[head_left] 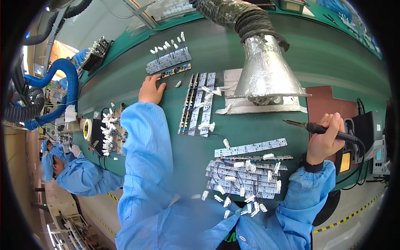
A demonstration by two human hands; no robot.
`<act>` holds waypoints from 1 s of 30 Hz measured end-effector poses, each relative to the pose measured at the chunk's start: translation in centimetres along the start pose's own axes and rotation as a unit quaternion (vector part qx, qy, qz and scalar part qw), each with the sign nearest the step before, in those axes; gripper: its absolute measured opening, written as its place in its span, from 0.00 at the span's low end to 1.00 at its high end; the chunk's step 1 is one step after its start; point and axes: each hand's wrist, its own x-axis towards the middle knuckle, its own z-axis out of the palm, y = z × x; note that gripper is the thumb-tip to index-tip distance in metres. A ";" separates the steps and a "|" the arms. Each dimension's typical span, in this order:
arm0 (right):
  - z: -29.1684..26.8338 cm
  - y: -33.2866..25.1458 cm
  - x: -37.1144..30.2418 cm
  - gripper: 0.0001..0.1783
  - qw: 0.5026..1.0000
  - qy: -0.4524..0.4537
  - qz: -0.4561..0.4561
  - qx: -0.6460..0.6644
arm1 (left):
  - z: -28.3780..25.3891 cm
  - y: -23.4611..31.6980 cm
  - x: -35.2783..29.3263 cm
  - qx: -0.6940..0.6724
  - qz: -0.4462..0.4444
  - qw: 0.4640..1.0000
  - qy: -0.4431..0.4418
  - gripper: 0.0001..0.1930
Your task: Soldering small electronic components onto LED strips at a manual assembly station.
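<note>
My right hand (pixel 325 139) is closed around a soldering iron (pixel 330 132), its thin tip pointing left above the green mat. Farther off on the left, my left hand (pixel 151 90) has its fingertips at the near end of a narrow circuit board strip (pixel 175 71) with dark components. Its thumb stands apart from the fingers. Beside that strip lies a small white connector (pixel 178 84). Just beyond, white LED boards (pixel 168 60) lie together with upright wired connectors. Between my hands, LED strips (pixel 202 104) and component strips (pixel 188 103) lie side by side, with wired connectors across them.
A foil-covered fume hood (pixel 266 71) hangs over a pale board (pixel 233 77). Stacked LED strips (pixel 246 175) with loose wires lie close to my body. A yellow sponge (pixel 345 162) sits by the soldering station (pixel 379 154). At left are a connector-filled rack (pixel 111 131) and a co-worker in blue (pixel 85 177).
</note>
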 end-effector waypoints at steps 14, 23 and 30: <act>-0.4 0.2 0.2 0.21 0.999 0.002 -0.006 -0.033 | 0.9 0.2 5.0 0.098 0.193 0.971 0.106 0.06; -0.6 0.3 0.4 0.21 0.999 0.012 -0.008 -0.047 | 0.8 5.9 6.6 0.162 -0.052 0.979 0.116 0.09; -0.3 -0.3 0.5 0.21 0.998 0.009 0.001 -0.062 | 5.2 4.9 8.7 -0.116 -0.191 0.969 0.104 0.17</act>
